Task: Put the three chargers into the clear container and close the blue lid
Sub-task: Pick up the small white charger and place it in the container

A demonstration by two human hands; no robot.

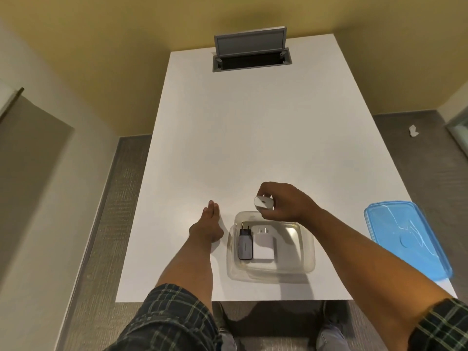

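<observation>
Now the right hand (281, 201) pinches a small white rounded charger (263, 203) with curled fingers, above the far edge of the clear plastic container (301, 264). Inside lie a black-and-grey charger (245, 245) and a white square charger (263, 245), touching. The left hand (206, 228) rests flat and open on the white table (240, 135). The blue plastic lid (405, 236) lies at right.

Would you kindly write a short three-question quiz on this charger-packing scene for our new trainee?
1. True or false: the blue lid is on the clear container.
2. How many chargers lie inside the container?
3. The right hand holds: A) a white charger B) the lid C) nothing.

Key:
1. False; it lies on the table, right of the container.
2. Two: a black charger and a white one.
3. A. The left hand rests flat on the table.
</observation>
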